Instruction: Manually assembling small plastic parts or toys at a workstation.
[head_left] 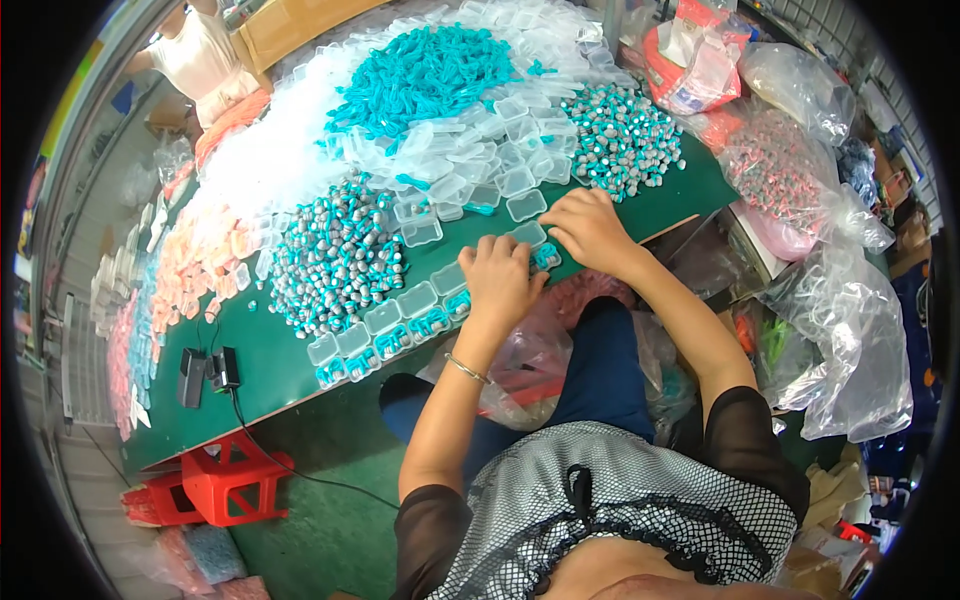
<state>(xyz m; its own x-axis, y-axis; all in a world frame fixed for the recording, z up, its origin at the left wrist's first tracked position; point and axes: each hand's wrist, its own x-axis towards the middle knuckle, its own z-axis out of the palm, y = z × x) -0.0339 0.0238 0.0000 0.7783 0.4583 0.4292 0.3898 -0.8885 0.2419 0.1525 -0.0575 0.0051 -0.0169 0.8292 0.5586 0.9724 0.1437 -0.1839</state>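
A row of small clear plastic boxes with raised lids runs along the front edge of the green table. Their bottoms hold teal pieces and silvery round pieces. My left hand curls its fingers over the row toward its right end, hiding the boxes under it. My right hand, fingers bent, is at the rightmost box, its fingertips by that box's lid. The contact under the fingertips is partly hidden. Just beyond the hands lie loose open boxes.
Silvery-teal round pieces lie in two heaps, left and right. Behind rise a teal heap and many clear boxes. Black devices sit left, above a red stool. Filled plastic bags crowd the right.
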